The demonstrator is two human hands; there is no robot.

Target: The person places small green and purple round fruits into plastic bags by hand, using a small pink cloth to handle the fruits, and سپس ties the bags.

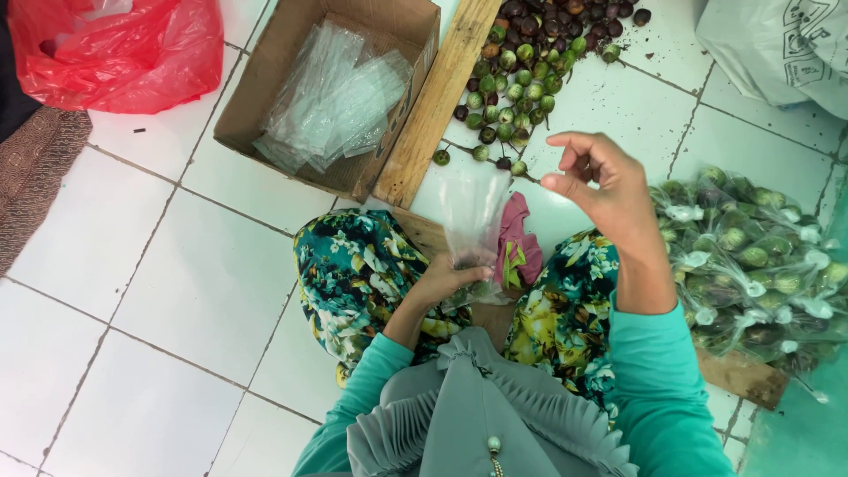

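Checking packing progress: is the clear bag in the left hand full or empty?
Empty: the clear bag hangs see-through, held by the left hand.

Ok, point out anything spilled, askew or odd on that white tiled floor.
Small round green and dark fruits lie loose on the white tiled floor beside the wooden plank, with dark crumbs scattered around the pile. Nothing else stands out.

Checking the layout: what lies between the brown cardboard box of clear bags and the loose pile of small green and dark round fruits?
A bare wooden plank lies between cardboard box and fruit pile, seen in the head view.
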